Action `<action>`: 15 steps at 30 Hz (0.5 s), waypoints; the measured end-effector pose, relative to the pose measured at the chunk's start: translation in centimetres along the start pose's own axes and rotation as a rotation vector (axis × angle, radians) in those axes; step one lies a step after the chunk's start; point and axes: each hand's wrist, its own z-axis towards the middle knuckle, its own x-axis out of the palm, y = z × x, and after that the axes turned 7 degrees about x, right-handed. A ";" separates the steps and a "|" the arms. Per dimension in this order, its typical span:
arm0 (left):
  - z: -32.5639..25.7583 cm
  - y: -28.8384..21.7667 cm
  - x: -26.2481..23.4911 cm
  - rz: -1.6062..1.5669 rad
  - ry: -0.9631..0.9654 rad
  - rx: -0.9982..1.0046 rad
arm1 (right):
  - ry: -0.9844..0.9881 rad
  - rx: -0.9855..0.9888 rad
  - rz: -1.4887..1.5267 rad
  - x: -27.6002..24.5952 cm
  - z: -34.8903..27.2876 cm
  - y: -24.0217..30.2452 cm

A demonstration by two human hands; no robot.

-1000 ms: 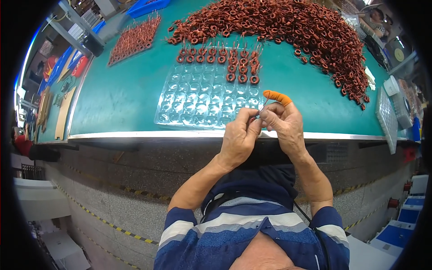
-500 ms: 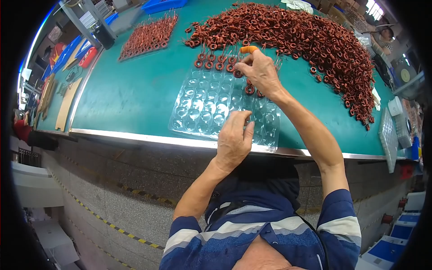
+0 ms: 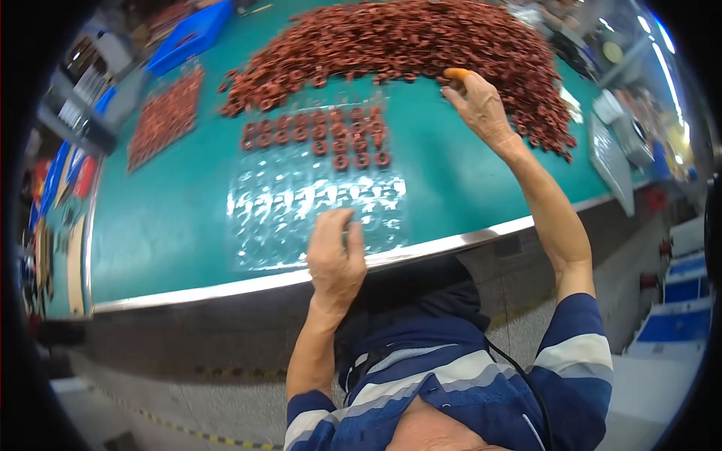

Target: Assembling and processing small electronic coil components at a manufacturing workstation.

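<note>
A clear plastic tray [image 3: 259, 225] with round pockets lies near the table's front edge. Several red-brown ring coils [image 3: 320, 147] with wire leads sit in its far rows, reaching further forward on the right side. My left hand [image 3: 335, 255] is at the tray's near edge, thumb apart from the fingers, holding nothing I can see. To the right of the tray, my right hand [image 3: 483, 109] hovers at the near border of a large heap of ring coils [image 3: 406, 37]. An orange finger cover [image 3: 456, 74] is on its index finger. Its thumb and index finger stand apart, with no coil visible between them.
A second tray full of coils [image 3: 167, 120] lies at the left, with a blue bin [image 3: 192, 37] behind it. Stacked clear trays [image 3: 611, 161] stand at the table's right end. A metal-trimmed edge [image 3: 203, 292] runs along the front of the green table.
My right hand has left the tray's coil rows and moved right to the heap. My left hand stays near the tray's front edge. The whole view has shifted and turned.
</note>
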 end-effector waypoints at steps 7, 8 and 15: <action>-0.1 -0.1 0.8 0.124 0.077 0.099 | -0.022 0.019 -0.450 -3.2 -5.3 -10.9; -0.3 0.0 0.6 0.143 0.086 0.093 | -0.058 -0.075 -0.422 -2.5 -4.9 -9.4; -0.4 -0.3 1.1 0.165 0.108 0.085 | 0.161 -0.093 -0.494 2.8 -0.5 -8.2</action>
